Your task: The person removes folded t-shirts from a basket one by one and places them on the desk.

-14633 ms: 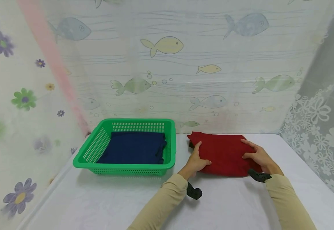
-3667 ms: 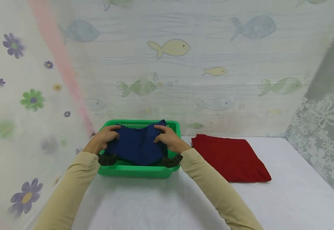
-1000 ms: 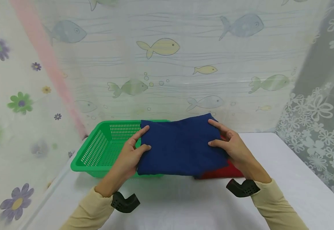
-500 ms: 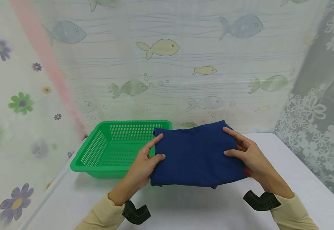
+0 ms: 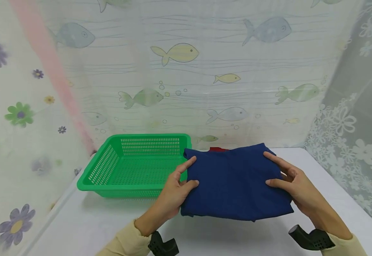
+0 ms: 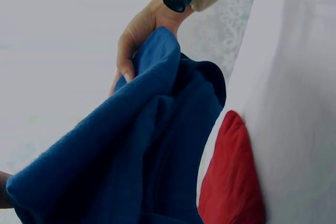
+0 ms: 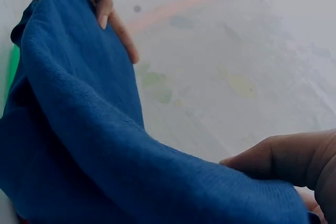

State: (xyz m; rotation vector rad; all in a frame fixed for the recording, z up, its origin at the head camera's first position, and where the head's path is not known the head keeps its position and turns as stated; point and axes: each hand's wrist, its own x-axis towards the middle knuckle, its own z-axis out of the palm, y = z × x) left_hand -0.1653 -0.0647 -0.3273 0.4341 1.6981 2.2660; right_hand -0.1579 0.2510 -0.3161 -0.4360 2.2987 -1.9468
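A folded navy-blue cloth point(image 5: 234, 185) is stretched between both hands, raised over the table. My left hand point(image 5: 174, 193) grips its left edge, thumb on top and the other fingers partly behind. The right hand point(image 5: 298, 185) pinches the opposite edge in the same way. Seen in the left wrist view, the blue cloth point(image 6: 136, 129) hangs in folds, and a red cloth point(image 6: 231, 177) lies on the table below it. From the head, just a strip of that red cloth point(image 5: 218, 149) shows past the blue one's far edge; the rest is hidden.
To the left stands a green plastic basket point(image 5: 128, 187) with slotted walls and nothing inside. White covering spreads over the table point(image 5: 109, 224). Behind hangs a fish-print curtain point(image 5: 186, 89). Black wrist-worn devices point(image 5: 312, 239) stick out near both sleeves.
Several seconds back the blue cloth was in the basket; now it is out. Over the last second both hands have carried it rightward and nearer to me, over the red cloth.
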